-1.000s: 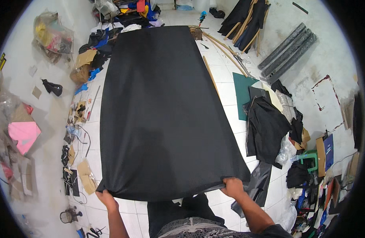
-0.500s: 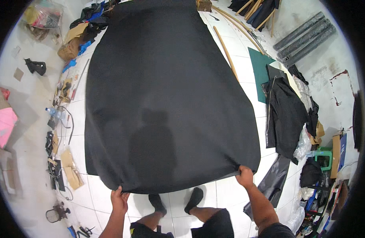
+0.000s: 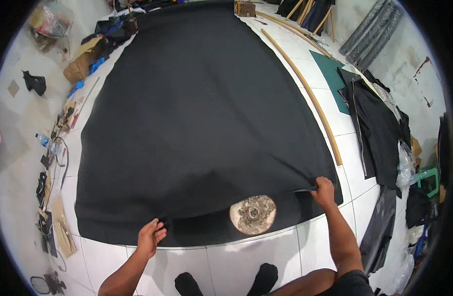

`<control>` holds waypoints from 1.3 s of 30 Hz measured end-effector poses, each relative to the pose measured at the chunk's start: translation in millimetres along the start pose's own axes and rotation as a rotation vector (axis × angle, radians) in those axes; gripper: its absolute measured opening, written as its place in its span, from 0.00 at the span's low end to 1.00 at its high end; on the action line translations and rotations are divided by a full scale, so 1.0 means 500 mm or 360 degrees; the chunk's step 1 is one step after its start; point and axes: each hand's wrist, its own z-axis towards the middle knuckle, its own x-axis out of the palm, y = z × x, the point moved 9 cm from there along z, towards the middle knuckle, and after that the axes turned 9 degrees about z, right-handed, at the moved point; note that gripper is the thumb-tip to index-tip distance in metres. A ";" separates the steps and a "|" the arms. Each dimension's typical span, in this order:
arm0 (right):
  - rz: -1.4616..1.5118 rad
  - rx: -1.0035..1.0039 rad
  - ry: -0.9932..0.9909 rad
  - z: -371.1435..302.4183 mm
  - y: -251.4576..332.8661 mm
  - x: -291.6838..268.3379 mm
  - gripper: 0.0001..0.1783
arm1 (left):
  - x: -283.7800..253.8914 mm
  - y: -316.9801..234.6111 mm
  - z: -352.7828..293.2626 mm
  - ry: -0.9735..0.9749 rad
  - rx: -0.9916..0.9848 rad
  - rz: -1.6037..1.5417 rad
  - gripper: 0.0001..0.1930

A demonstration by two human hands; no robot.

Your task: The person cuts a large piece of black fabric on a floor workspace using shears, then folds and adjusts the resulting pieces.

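Observation:
A big black sheet (image 3: 197, 113), fabric or similar, spreads over the floor in front of me. Its near edge is lifted and drawn back over a second black layer (image 3: 123, 232) lying beneath. At the lower left, my left hand (image 3: 151, 237) has its thumb and fingertips closed at the raised edge; the other fingers are loosely curled. Farther right, my right hand (image 3: 323, 192) grips that same edge, which creases toward it. Between the hands a round, pale disc (image 3: 253, 215) with a rough brown middle sits on the lower layer; its material is unclear.
Along the right of the sheet lies a long wooden pole (image 3: 305, 89). Beyond it are a green mat (image 3: 330, 81) and a black zipped garment (image 3: 379, 128). A plastic bottle (image 3: 42, 140) and scraps line the left wall. My feet (image 3: 263, 278) stand on white tiles.
The sheet's near edge has moved away from me, uncovering the round disc and more of the lower layer. My right hand has moved up and right; the left shifted slightly up.

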 end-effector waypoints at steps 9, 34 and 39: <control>0.0067 0.0075 0.0114 -0.036 0.000 -0.010 0.18 | -0.098 0.134 0.044 -0.0296 -0.0360 0.0133 0.25; 0.0400 -0.0579 0.0624 -0.034 0.524 0.085 0.23 | -0.100 0.179 0.138 -0.0001 -0.0179 -0.0123 0.21; 0.0349 -0.0928 0.0691 -0.102 0.541 0.075 0.20 | -0.091 0.161 0.144 -0.0090 -0.0116 -0.0108 0.22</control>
